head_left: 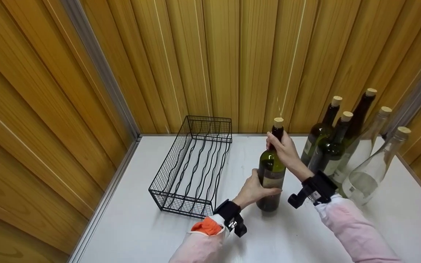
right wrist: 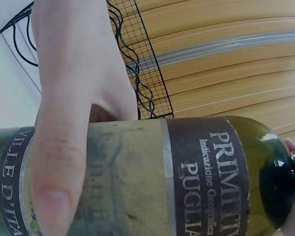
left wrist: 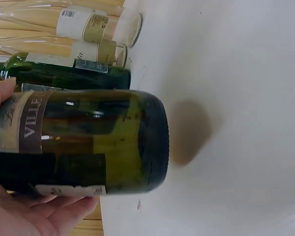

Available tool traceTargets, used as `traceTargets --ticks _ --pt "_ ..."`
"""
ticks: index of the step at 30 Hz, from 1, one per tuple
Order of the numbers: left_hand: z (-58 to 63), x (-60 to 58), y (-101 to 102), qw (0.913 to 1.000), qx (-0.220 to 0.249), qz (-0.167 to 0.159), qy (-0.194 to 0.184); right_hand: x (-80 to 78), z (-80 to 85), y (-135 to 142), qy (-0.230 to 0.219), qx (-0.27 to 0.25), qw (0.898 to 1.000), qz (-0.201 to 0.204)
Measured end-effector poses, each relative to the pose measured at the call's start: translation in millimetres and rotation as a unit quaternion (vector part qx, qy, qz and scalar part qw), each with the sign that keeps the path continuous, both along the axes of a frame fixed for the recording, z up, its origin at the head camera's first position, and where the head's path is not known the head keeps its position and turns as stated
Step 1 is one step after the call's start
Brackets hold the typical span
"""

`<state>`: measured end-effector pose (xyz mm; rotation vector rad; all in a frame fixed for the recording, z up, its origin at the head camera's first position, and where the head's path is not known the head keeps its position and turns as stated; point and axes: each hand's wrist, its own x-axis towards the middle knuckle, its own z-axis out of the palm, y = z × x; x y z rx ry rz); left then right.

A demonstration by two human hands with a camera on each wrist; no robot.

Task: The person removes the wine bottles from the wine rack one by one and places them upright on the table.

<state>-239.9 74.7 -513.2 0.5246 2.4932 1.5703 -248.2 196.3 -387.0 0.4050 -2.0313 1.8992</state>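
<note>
A dark green wine bottle [head_left: 271, 164] with a cork and a printed label is held upright between both hands, right of the wire rack. My left hand [head_left: 253, 190] grips its lower body, the thumb [right wrist: 59, 187] lying across the label in the right wrist view. My right hand [head_left: 285, 149] is wrapped around the neck below the cork [head_left: 278, 122]. In the left wrist view, the bottle's base [left wrist: 155, 142] stands slightly apart from its shadow on the table. A black wire rack [head_left: 181, 210] with wavy bars holds no bottles.
Several corked bottles stand at the right: dark ones such as a green bottle [head_left: 316, 137], and clear ones such as a glass bottle [head_left: 369, 175]. The white table [head_left: 122, 226] meets wood-panelled walls [head_left: 221, 65] at the back and sides.
</note>
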Motion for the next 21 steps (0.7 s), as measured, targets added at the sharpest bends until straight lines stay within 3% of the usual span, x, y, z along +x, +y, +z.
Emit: traceTargets --ticks 9,21 --pt "-5.0 -2.0 -6.1 0.9988 -0.039 -0.027 -0.015 6.8 -2.1 18.0 0.026 -0.007 0.999 -0.023" --pt "-7.2 -4.2 -16.2 0.9967 -0.064 -0.039 0.031 25.3 -14.5 60.4 0.062 0.002 0.994 -0.088"
